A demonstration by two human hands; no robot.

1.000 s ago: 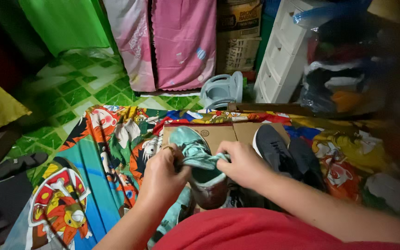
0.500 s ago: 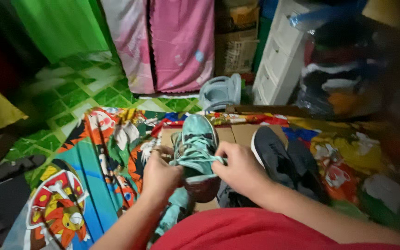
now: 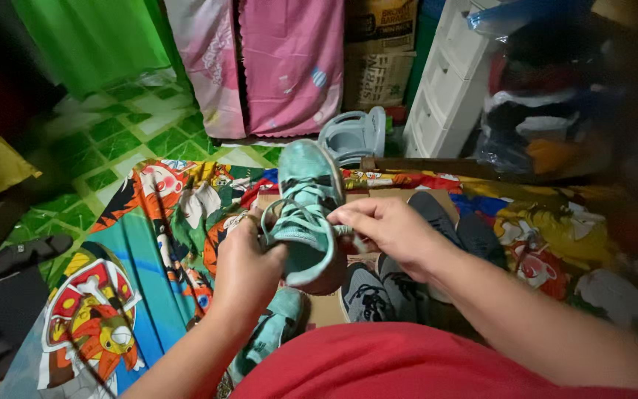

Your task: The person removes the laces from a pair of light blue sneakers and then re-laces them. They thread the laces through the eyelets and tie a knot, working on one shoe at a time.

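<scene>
- The left hand (image 3: pixel 241 270) gripped a teal sneaker (image 3: pixel 306 214), raised between both hands, from its side.
- The right hand (image 3: pixel 389 229) pinched the teal laces (image 3: pixel 297 222) at the tongue.
- Grey sneakers (image 3: pixel 378 292) lay just below the grip on a cartoon-print blanket (image 3: pixel 156 244).

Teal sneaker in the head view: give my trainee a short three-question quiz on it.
1. True or false: both hands grip the teal sneaker.
2. Which hand pinches a lace? A) left hand B) right hand
3. What lies on the cardboard below the raised sneaker, beside the right forearm?

Key: 1 true; 2 B; 3 grey sneakers.
</scene>
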